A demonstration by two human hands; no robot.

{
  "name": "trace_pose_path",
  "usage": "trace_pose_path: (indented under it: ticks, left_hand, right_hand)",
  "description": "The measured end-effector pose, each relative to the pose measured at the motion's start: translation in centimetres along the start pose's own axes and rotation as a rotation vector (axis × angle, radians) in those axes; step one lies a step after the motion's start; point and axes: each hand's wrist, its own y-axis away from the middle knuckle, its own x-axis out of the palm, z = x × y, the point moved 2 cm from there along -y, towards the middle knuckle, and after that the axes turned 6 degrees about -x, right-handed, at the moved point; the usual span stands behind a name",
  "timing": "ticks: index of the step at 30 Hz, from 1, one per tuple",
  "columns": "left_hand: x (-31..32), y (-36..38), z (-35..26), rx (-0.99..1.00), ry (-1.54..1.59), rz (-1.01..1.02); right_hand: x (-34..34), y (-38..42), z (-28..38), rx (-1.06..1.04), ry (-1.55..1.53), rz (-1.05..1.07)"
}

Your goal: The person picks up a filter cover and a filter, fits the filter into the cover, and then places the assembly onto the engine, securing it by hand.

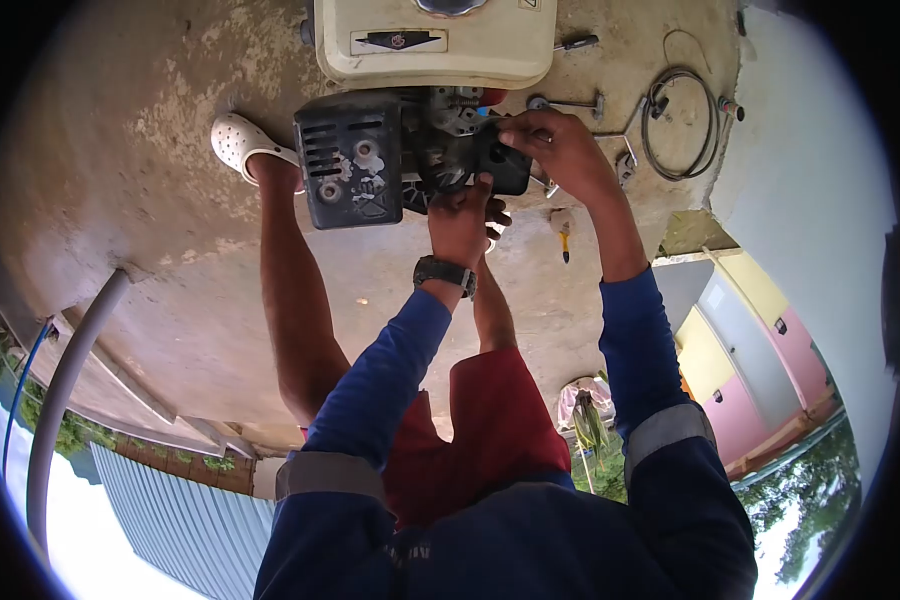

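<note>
Both hands are on a small engine (410, 150) that sits on a concrete floor (150, 200); the view is upside down, so the floor fills the top of the frame. The left hand (460, 215), with a watch (444, 272) at the wrist, is curled against the engine's near side at about 6 o'clock from a black cover (500, 160), fingers bent round its lower edge. The right hand (560, 140) comes in from 3 o'clock and is closed over the cover's top corner, fingertips pinching it. The cover lies between the two hands, touching both, its long axis running roughly 9 to 3 o'clock. The right hand looks to have the firmer hold; the left seems to steady from below.

At 9 o'clock from the cover is the black slotted muffler guard (350, 165), and at 12 o'clock the cream tank (435, 45). Loose tools lie at 3 o'clock: a wrench (570, 102), a screwdriver (564, 238) near the right wrist, and a coiled cable (680, 125) further out. A white clog (238, 142) stands at 9 o'clock beside the guard.

The place is outdoors, with a grey pipe (65, 390), corrugated roofing (180, 510), painted walls and trees around the rim.
</note>
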Motion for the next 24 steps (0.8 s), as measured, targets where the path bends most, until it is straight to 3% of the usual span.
trace_pose_path:
  ticks: [4,9,14,24]
  left_hand:
    - [0.0,-0.3,0.0,0.023,0.018,0.005]
    - [0.0,-0.5,0.1,0.078,0.030,0.006]
    - [-0.1,-0.6,0.0,-0.001,-0.045,0.014]
    - [-0.7,-0.8,0.2,-0.042,0.020,0.099]
  right_hand:
    - [0.5,0.1,0.0,-0.009,0.171,-0.035]
    - [1.1,0.1,0.1,-0.015,0.148,-0.090]
    - [1.5,1.2,1.2,0.004,0.300,-0.214]
    - [2.6,1.5,0.1,-0.232,0.273,-0.302]
